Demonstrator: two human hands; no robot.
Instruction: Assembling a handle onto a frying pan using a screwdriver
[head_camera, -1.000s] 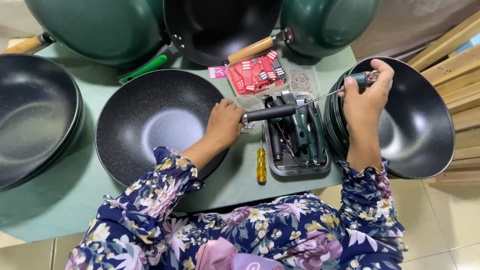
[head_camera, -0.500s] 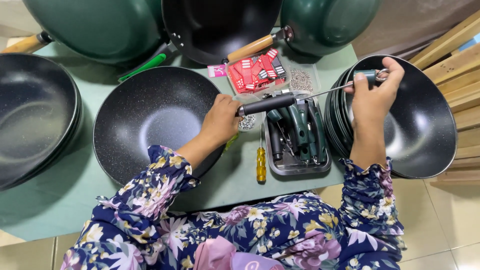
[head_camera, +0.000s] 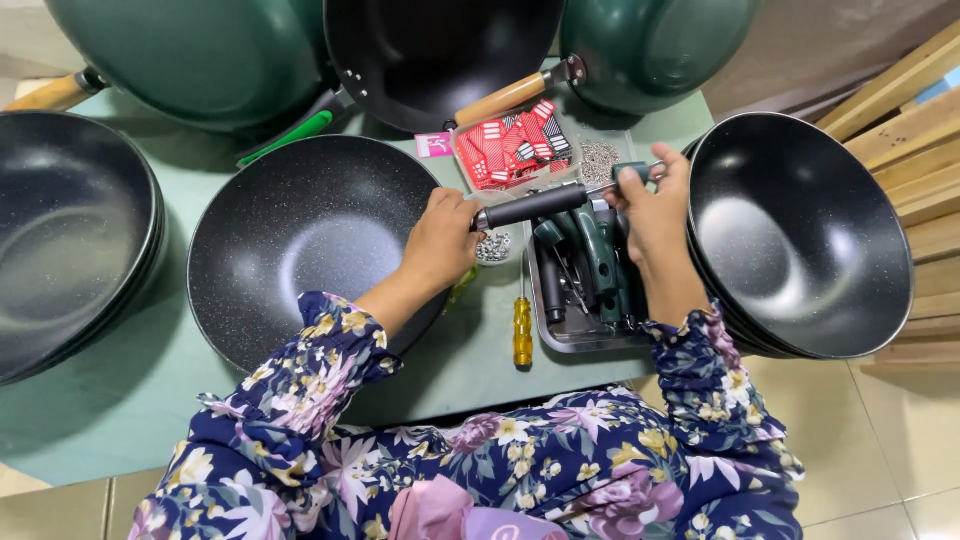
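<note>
The pale green worktop (head_camera: 110, 400) is carrying nearly everything, and its near edge is running just in front of the person's flowered sleeves. A stack of dark pans (head_camera: 60, 240) is overhanging the left edge, and green pans (head_camera: 200, 60) are crowding the far edge. A stack of black speckled pans (head_camera: 800, 230) is sitting at the right edge, partly past it, beside wooden slats (head_camera: 920, 120). In the middle a single black speckled wok (head_camera: 310, 250) is lying open side up, its rim reaching close to the near edge.

The left hand (head_camera: 440, 240) is closing its grip around the end of a black pan handle (head_camera: 530, 207) at the wok's right rim. The right hand (head_camera: 650, 205) is holding a green-handled screwdriver (head_camera: 632, 172) in a closed grip, its tip pointing towards the handle's free end.

Below the hands a metal tray (head_camera: 560, 335) of handles is filling the gap between wok and right stack. A yellow-handled screwdriver (head_camera: 522, 330) is lying on the narrow bare strip beside the tray. A clear box of red packets (head_camera: 510, 145) and a small dish of washers (head_camera: 492, 248) are taking up the remaining room.
</note>
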